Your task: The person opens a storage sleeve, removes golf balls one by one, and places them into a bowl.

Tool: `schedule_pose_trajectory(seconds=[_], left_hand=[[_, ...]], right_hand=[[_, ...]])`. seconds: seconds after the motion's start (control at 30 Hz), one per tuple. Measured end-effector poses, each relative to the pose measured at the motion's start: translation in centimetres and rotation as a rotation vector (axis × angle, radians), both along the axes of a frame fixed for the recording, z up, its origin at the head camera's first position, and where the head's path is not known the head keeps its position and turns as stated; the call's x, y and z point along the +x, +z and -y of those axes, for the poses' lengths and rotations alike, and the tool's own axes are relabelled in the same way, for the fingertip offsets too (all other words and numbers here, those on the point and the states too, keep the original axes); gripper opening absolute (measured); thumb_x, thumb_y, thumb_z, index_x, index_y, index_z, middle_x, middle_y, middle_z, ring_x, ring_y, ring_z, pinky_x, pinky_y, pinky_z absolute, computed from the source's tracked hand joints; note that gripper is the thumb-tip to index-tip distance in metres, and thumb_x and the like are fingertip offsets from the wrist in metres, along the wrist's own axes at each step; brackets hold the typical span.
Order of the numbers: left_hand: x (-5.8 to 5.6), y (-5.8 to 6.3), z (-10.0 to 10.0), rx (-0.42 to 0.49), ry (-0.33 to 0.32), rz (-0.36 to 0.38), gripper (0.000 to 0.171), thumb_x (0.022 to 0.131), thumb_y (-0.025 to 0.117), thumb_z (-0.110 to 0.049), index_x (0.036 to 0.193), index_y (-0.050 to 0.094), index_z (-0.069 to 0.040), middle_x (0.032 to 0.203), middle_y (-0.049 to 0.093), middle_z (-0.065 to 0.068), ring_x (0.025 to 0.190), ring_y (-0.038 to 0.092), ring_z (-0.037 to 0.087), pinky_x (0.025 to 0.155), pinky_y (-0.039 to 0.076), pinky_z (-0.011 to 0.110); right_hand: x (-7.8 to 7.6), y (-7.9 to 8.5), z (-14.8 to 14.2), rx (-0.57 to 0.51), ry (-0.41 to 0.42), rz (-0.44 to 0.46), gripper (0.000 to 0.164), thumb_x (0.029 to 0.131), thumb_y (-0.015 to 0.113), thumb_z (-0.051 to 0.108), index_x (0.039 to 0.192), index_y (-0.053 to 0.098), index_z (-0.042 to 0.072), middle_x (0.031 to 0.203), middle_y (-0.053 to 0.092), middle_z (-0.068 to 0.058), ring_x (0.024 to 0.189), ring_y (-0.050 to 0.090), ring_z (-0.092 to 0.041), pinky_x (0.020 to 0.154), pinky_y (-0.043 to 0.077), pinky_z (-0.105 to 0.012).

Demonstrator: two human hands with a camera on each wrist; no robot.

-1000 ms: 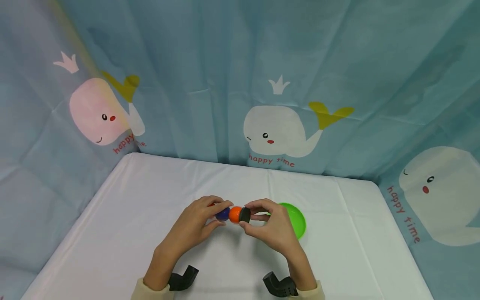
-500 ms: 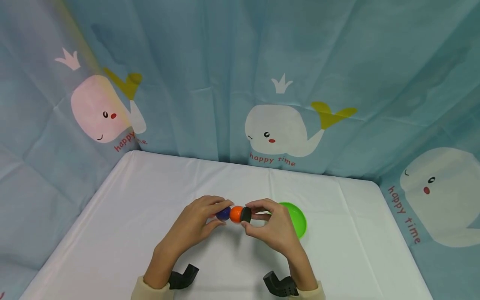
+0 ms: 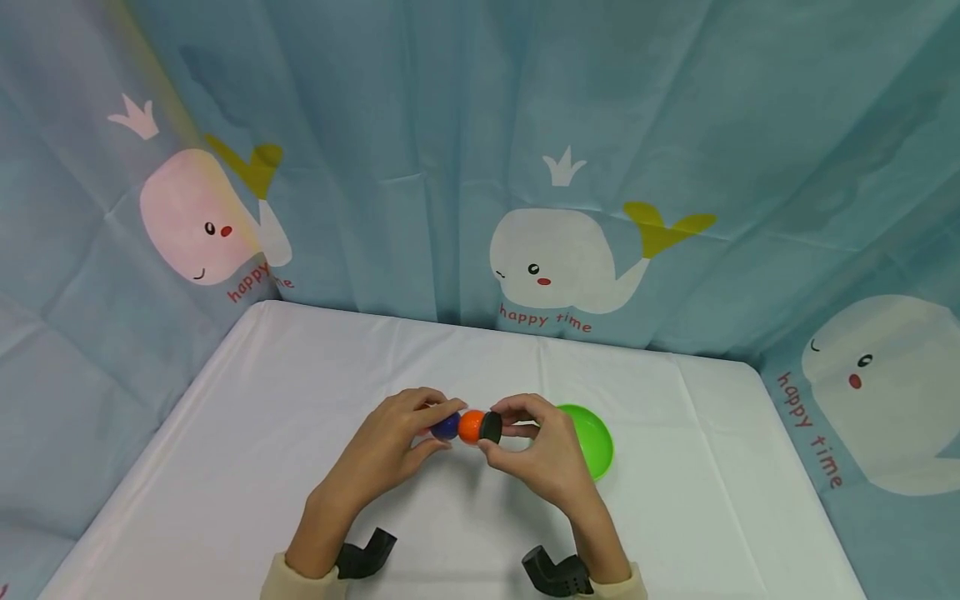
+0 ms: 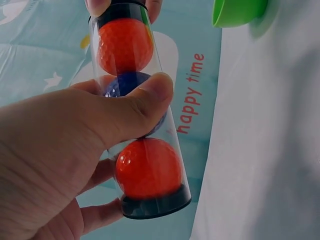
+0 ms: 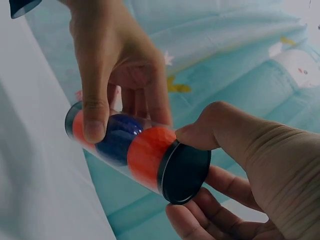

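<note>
A clear plastic tube (image 5: pixel 117 167) holds three dimpled balls, which look like golf balls: an orange ball (image 4: pixel 125 46), a blue ball (image 5: pixel 120 140) in the middle and a second orange ball (image 4: pixel 149 167). Dark caps close both ends. My left hand (image 3: pixel 390 437) grips the tube around its middle, the thumb lying across the blue ball. At the other end, the thumb and fingers of my right hand (image 3: pixel 543 454) pinch the dark cap (image 5: pixel 185 172), which sits on the tube. In the head view the tube lies roughly sideways between both hands, above the table.
Behind my right hand a green bowl (image 3: pixel 596 442) stands on the white-covered table (image 3: pixel 697 492). A blue curtain (image 3: pixel 420 208) printed with whales surrounds the table's back and sides. Each wrist wears a black mount (image 3: pixel 365 557).
Both hands keep their hold on the tube, in nearly the same place. My right hand and wrist have shifted very slightly left.
</note>
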State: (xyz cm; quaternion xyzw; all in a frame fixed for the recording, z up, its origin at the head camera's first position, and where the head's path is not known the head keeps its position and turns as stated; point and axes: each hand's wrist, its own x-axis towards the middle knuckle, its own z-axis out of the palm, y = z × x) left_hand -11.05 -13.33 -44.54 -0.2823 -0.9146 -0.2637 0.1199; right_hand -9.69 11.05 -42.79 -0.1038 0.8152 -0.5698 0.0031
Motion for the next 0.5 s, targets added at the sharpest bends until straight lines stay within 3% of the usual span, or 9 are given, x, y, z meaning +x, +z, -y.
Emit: schedule_pose_trajectory(seconds=[0.27,0.5], left_hand=[[0.11,0.29,-0.04,-0.023,0.008,0.002,0.062,0.079,0.095,-0.020,0.135,0.072,-0.029,0.122,0.074,-0.003,0.113,0.071,0.019,0.099,0.060,0.045],[0.25,0.33,0.04,-0.024,0.017,0.017,0.063,0.078,0.095,-0.019,0.136,0.072,-0.028,0.125,0.075,-0.002,0.114,0.072,0.020,0.100,0.061,0.045]], right_hand=[[0.04,-0.01,-0.04,0.008,-0.018,0.018,0.036,0.078,0.091,0.008,0.110,0.075,0.017,0.111,0.073,-0.001,0.100,0.074,-0.016,0.092,0.065,-0.037],[-0.09,-0.15,-0.31,0.025,0.027,-0.004,0.037,0.079,0.089,0.007,0.112,0.077,0.017,0.114,0.074,-0.002,0.102,0.074,-0.017,0.090,0.064,-0.025]])
